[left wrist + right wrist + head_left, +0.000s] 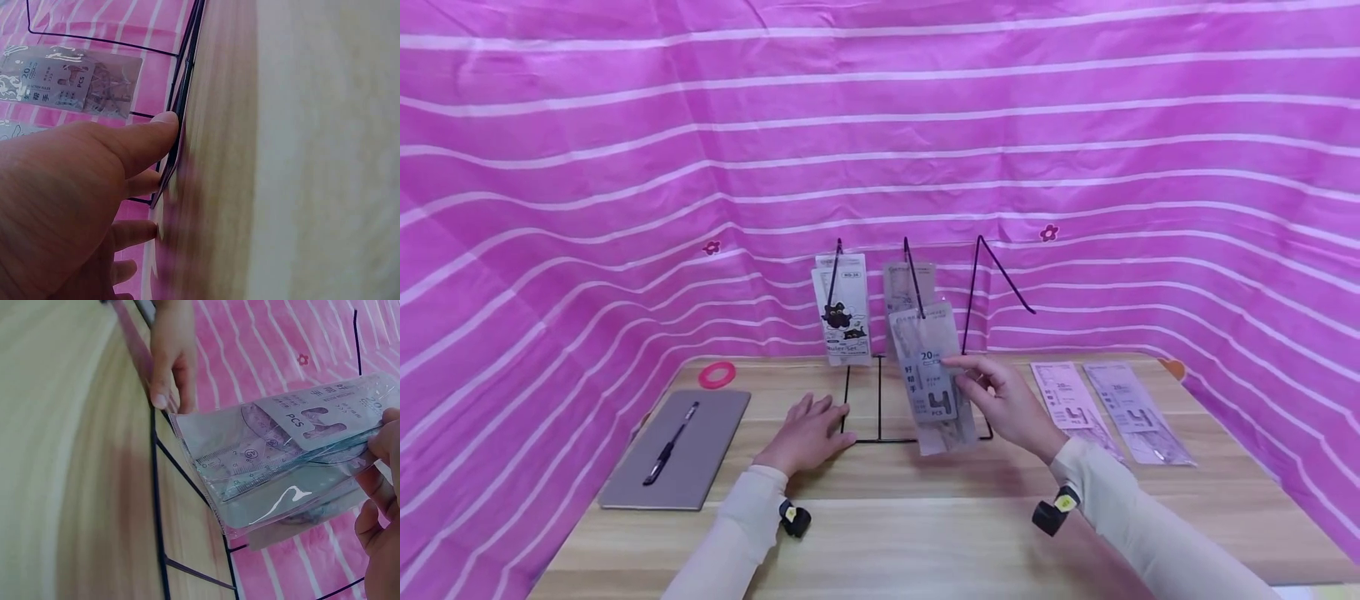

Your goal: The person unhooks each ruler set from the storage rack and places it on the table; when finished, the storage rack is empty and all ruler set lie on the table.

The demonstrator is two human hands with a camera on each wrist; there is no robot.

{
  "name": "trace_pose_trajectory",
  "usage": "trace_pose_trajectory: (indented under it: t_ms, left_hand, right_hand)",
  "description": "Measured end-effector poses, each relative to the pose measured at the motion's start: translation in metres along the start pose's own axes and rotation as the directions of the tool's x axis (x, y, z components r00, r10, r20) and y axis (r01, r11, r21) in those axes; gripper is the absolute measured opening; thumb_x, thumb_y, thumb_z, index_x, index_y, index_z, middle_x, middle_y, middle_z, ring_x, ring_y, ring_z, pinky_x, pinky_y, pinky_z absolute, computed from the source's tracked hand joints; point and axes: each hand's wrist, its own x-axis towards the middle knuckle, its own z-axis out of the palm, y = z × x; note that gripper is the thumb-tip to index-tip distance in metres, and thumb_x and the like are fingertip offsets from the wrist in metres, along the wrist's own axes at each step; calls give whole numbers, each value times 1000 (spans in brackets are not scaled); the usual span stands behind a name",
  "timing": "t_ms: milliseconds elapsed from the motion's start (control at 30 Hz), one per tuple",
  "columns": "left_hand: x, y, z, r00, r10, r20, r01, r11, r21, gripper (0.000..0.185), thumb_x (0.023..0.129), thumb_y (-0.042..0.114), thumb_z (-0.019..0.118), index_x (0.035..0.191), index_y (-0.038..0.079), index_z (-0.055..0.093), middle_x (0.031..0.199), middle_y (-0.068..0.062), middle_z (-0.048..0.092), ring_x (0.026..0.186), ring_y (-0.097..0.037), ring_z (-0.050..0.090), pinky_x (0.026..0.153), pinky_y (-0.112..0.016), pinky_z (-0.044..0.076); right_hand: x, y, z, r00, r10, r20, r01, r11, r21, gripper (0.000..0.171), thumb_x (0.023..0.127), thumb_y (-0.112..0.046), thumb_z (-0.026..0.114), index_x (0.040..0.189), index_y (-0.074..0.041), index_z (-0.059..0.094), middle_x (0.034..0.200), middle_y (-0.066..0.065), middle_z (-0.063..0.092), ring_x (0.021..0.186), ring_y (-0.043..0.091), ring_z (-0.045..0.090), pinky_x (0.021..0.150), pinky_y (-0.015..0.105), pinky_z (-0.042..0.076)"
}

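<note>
Fingers [973,379] of right hand [1011,408] pinch ruler packet [934,379].

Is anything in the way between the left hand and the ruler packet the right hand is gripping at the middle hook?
Nothing visible. The left hand presses flat on the rack base; only bare wire and table lie between it and the ruler packet pinched by the right hand.

You get bright, even light from above in the head view, with soft shadows under the arms on the table [925,533]. Its edges bow with wide-angle distortion. Your wrist views look washed out: the wood smears into blur, and glare streaks the ruler packet [281,469].
</note>
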Motion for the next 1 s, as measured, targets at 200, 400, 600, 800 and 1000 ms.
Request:
trace_pose_trajectory:
  t_ms: [200,400,600,800,1000]
  left_hand:
    - [0,-3,2,1000,10,11,-10,1000,7,65,104,52,59,158,15,50,170,-22,32,160,-53,12,131,-66,9]
    - [0,-10,-1,1000,3,19,-3,1000,18,66,105,52,58,159,15,48,170,-23,31,160,-55,10,131,-67,8]
    - [2,-14,-13,1000,3,-14,-2,1000,28,65,106,50,58,159,15,47,170,-25,31,159,-57,9,130,-69,7]
    - [6,-10,-12,1000,17,14,-18,1000,23,66,106,51,57,160,15,46,170,-25,29,159,-57,7,130,-69,6]
    - [10,-7,-3,999,40,28,-41,999,27,67,105,51,58,160,15,46,171,-25,29,159,-57,7,130,-69,6]
  right_hand:
    - [-23,-6,2,999,-42,-9,42,998,46,31,105,-2,60,134,-11,70,104,9,75,75,8,60,53,29,55]
    - [-36,-17,-1,992,-123,25,122,991,59,34,103,3,60,134,-9,69,114,10,75,83,8,64,67,25,59]
    - [-44,-31,-30,992,-97,85,98,995,-7,36,103,0,62,135,-14,69,112,6,76,80,9,64,65,24,57]
    - [-84,-16,-67,968,230,104,-221,971,-88,34,105,-16,65,138,-22,68,100,3,70,76,10,60,62,26,54]
    - [-126,7,-83,896,436,85,-425,897,-121,34,99,-23,73,132,-13,70,114,6,73,86,8,63,72,24,56]
